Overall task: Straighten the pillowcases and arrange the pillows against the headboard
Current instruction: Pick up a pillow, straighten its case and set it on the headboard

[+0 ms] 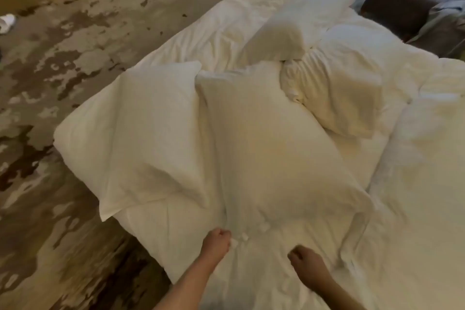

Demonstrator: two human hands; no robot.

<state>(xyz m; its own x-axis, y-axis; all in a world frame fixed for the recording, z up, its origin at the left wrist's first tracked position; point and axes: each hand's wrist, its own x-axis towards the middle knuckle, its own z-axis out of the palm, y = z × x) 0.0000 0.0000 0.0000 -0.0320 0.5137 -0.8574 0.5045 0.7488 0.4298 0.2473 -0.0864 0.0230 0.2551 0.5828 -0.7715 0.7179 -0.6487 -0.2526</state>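
Several white pillows lie on a rumpled white bed. The middle pillow stretches away from me, its near open end bunched up. My left hand is closed on the left side of that end, and my right hand is closed on the fabric at its right side. A second pillow lies to the left along the bed edge. A crumpled pillow sits to the right, and a smaller pillow lies farther back. No headboard shows in this view.
A patterned brown and beige carpet runs along the left of the bed. A dark brown armchair with grey cloth on it stands at the far right. Something white lies on the floor at far left.
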